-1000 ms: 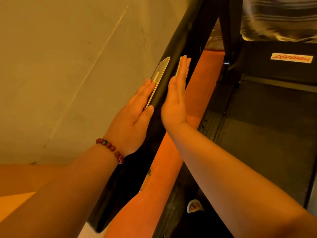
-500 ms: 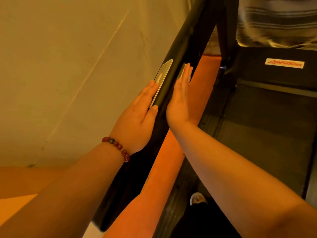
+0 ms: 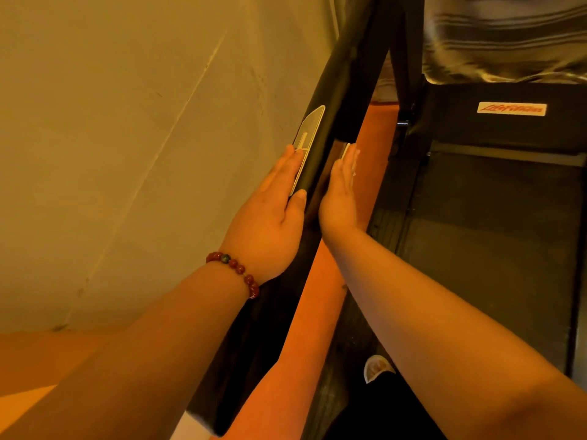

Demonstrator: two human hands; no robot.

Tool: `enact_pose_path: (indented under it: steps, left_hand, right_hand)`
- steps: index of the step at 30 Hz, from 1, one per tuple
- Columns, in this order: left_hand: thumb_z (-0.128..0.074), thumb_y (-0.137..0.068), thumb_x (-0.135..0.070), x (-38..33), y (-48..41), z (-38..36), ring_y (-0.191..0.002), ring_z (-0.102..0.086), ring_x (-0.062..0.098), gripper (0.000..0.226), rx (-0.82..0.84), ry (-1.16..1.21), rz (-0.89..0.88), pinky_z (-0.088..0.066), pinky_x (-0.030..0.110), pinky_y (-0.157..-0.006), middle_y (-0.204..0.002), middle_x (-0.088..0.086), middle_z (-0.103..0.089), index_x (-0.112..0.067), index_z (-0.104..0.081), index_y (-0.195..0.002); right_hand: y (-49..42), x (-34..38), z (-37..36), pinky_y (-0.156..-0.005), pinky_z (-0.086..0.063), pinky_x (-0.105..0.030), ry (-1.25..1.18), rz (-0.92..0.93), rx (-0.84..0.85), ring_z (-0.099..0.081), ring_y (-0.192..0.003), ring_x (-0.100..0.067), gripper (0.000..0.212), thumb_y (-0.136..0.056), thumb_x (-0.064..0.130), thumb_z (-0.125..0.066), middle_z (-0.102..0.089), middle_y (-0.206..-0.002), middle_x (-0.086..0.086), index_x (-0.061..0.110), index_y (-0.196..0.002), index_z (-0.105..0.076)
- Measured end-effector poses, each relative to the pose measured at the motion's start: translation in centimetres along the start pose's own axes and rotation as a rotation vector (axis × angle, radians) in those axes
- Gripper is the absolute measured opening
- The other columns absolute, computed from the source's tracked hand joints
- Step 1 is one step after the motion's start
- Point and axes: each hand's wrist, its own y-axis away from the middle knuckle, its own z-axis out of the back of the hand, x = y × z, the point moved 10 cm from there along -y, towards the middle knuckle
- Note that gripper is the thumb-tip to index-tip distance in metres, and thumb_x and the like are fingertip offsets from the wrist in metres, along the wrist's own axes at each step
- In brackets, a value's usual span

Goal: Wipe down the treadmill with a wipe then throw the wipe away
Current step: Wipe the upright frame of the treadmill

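Right hand [image 3: 341, 188], fingers straight, presses the wipe [image 3: 355, 163] against the treadmill rail [image 3: 346, 74]; my left hand [image 3: 273, 217] lies flat on the rail's far side. Held by pressure alone, the wipe may slip and fall.

beige wall [image 3: 127, 122] (scuffed), orange floor [image 3: 378, 122]

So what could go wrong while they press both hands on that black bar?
1. Only a pale scrap, maybe the wipe, shows beside the flat right hand; nothing pinches it, so it might slip off the black bar.
2. The left hand looks bare on the silver plate, so that side might stay unwiped.
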Motion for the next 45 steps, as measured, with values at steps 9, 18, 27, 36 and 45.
enact_pose_path:
  steps: [9, 18, 27, 36, 45]
  left_hand:
    - [-0.034, -0.104, -0.021, -0.1, 0.0, 0.0, -0.133, -0.008, -0.012, 0.054, 0.015, 0.025, -0.005, -0.006, -0.011, -0.091, -0.160, -0.015, -0.009, -0.029, -0.013, -0.153]
    - [-0.034, -0.103, -0.023, -0.3, -0.1, -0.1, -0.138, -0.009, -0.008, 0.054, 0.017, -0.006, -0.007, -0.008, -0.010, -0.091, -0.160, -0.015, -0.007, -0.030, -0.012, -0.153]
    - [-0.042, -0.098, -0.017, -1.2, -0.5, 0.7, -0.136, -0.034, 0.013, 0.049, -0.020, -0.066, -0.013, -0.035, 0.032, -0.112, -0.150, -0.002, -0.032, -0.021, -0.031, -0.146]
    - [-0.035, -0.103, -0.023, -2.5, -5.0, 0.1, -0.140, -0.027, 0.011, 0.056, -0.001, -0.089, 0.018, -0.028, 0.018, -0.101, -0.159, -0.001, -0.016, -0.022, -0.012, -0.154]
    - [-0.033, -0.104, -0.022, -1.8, -5.3, -0.3, -0.144, -0.008, 0.000, 0.054, 0.001, -0.034, 0.040, -0.008, 0.009, -0.105, -0.161, -0.010, -0.007, -0.031, -0.012, -0.153]
  right_hand:
    - [3.3, 0.6, -1.3, -0.122, 0.004, -0.037, -0.054, 0.120, 0.064, 0.008, -0.147, -0.005, 0.061, -0.097, 0.045, -0.015, 0.006, -0.162, 0.007, 0.027, -0.153, 0.001]
    - [1.9, -0.8, -0.7, -0.121, 0.006, -0.037, 0.002, 0.004, 0.045, 0.011, -0.147, -0.007, 0.051, -0.106, 0.037, -0.015, 0.011, -0.161, 0.010, 0.029, -0.152, 0.005]
    - [-0.9, 0.4, 0.0, -0.122, 0.003, -0.043, -0.017, 0.031, 0.000, 0.008, -0.148, -0.010, 0.056, -0.103, 0.041, -0.017, 0.006, -0.162, 0.004, 0.024, -0.154, 0.002]
    - [3.4, -0.3, -1.4, -0.121, 0.009, -0.034, -0.046, 0.083, 0.144, 0.015, -0.145, -0.001, 0.048, -0.096, 0.048, -0.016, 0.013, -0.158, 0.016, 0.043, -0.139, 0.007]
    - [0.9, 4.2, -1.3, -0.122, 0.005, -0.042, -0.035, 0.294, 0.137, 0.012, -0.147, -0.007, 0.058, -0.098, 0.047, -0.016, 0.009, -0.162, 0.003, 0.027, -0.150, 0.003]
